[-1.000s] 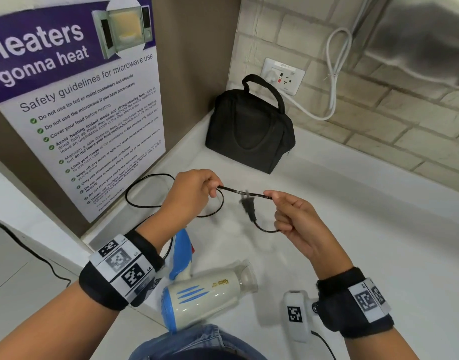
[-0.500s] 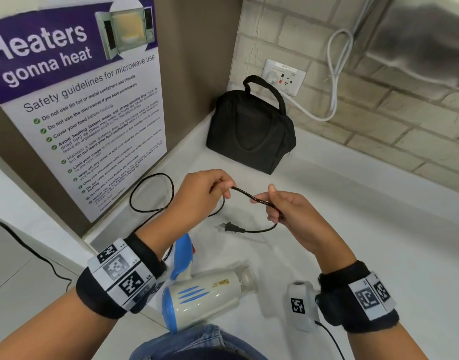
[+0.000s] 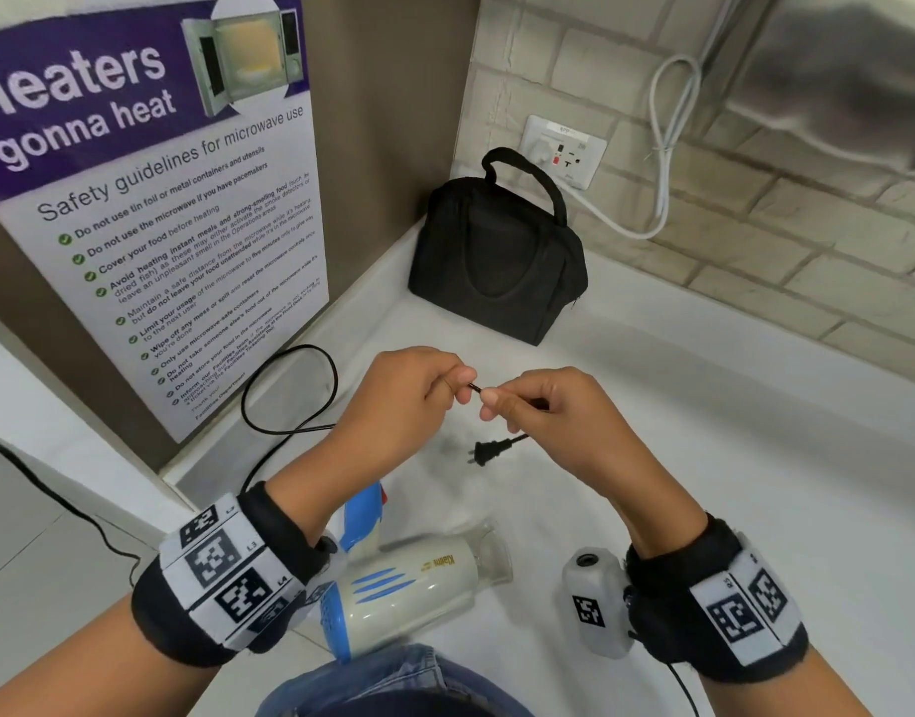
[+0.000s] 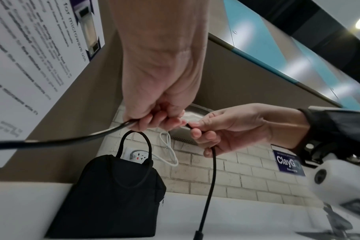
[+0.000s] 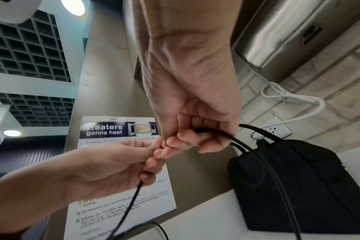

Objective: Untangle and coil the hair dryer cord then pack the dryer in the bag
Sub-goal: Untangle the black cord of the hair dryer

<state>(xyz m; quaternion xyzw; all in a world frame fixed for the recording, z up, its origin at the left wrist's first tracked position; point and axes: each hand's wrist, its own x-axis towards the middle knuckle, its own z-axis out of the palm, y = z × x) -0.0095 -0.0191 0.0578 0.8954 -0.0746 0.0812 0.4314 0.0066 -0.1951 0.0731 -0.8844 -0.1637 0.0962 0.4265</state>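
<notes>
The cream and blue hair dryer [image 3: 419,587] lies on its side on the white counter [image 3: 729,432], near the front edge, below my wrists. Its black cord [image 3: 289,385] loops to the left on the counter and rises to my hands. My left hand [image 3: 419,395] and right hand [image 3: 527,406] meet above the counter, fingertips nearly touching, each pinching the cord [image 4: 213,170]. The plug [image 3: 489,451] dangles just below my right hand. The black bag [image 3: 496,266] stands at the back corner, closed, handle up; it also shows as the bag [image 4: 113,194] and the bag [image 5: 298,186].
A poster [image 3: 150,199] covers the brown panel on the left. A wall socket [image 3: 564,152] with a white cable [image 3: 662,147] sits on the brick wall behind the bag. A steel appliance [image 3: 833,69] hangs at the upper right. The counter edge drops to the floor on the left.
My hands have come together, from a span of cord stretched between them to fingertips nearly touching. The plug swung down and now hangs below my right hand.
</notes>
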